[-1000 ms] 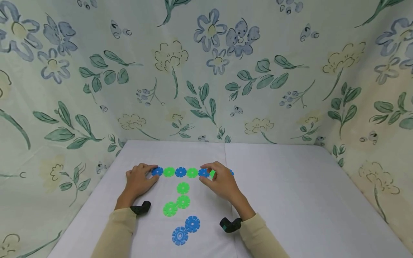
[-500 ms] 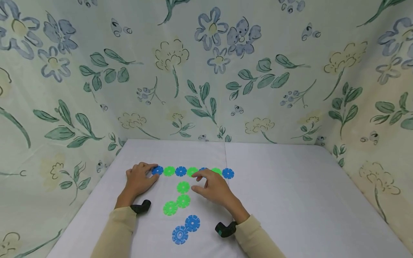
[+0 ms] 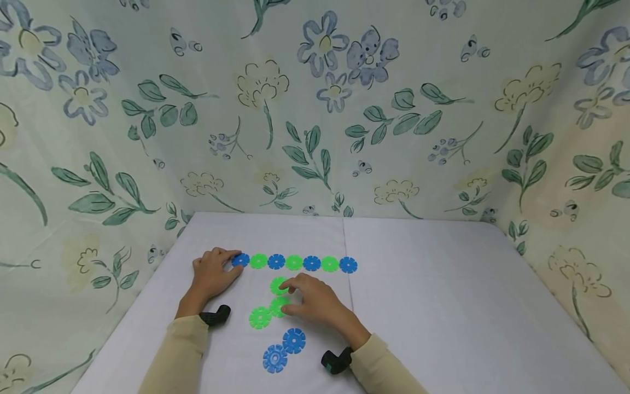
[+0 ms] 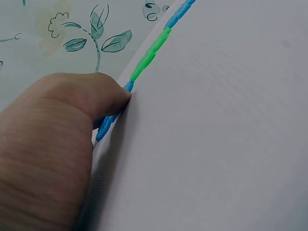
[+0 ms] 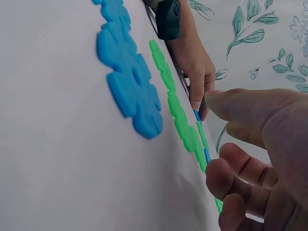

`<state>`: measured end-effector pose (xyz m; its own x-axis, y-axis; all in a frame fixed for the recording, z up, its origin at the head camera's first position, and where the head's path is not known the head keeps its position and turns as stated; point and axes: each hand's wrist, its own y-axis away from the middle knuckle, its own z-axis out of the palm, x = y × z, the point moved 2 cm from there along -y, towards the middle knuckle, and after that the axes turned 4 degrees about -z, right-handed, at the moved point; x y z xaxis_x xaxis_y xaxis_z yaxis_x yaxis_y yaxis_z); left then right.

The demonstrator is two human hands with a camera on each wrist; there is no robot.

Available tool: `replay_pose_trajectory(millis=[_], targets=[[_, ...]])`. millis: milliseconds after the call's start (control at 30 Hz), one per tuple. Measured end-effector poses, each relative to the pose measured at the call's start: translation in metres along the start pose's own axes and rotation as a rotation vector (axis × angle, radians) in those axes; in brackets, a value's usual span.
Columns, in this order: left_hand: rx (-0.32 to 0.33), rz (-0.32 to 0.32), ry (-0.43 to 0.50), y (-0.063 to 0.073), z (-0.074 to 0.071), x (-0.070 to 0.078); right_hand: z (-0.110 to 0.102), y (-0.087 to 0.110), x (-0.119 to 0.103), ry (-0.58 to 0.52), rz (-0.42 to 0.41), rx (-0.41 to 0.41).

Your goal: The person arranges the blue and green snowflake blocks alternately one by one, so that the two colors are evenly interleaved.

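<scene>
In the head view a row of alternating blue and green notched plastic discs lies across the white table. My left hand (image 3: 211, 276) holds the blue disc (image 3: 240, 260) at the row's left end between thumb and fingers. The left wrist view shows the thumb against that blue disc's edge (image 4: 102, 131). My right hand (image 3: 317, 301) is over the loose green discs, its thumb and fingers apart with nothing between them. It partly covers the upper green disc (image 3: 277, 285) and the middle green disc (image 3: 278, 306). A third green disc (image 3: 259, 317) lies just left of them.
Two blue discs (image 3: 293, 341) lie nearer the front edge, touching or overlapping. The row ends on the right with a blue disc (image 3: 348, 265). White cloth (image 3: 443, 306) covers the table, and a flowered curtain (image 3: 315, 164) stands behind it.
My right hand has left the row's right part and moved left and toward me, over the loose green discs. The left hand has stayed on the end disc.
</scene>
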<state>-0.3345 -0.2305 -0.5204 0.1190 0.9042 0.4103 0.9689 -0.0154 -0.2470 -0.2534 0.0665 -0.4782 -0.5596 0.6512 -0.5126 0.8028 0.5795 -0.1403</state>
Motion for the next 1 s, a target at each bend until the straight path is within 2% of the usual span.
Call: replay_pose_trajectory(millis=[533,1000], targets=[[-0.001,0.002,0.008,0.001,-0.002,0.002,0.016,0.0,0.002,0.029,0.032,-0.03],[-0.011,-0.01,0.001,0.002,-0.003,0.003,0.016,0.002,0.003,0.032,0.025,-0.048]])
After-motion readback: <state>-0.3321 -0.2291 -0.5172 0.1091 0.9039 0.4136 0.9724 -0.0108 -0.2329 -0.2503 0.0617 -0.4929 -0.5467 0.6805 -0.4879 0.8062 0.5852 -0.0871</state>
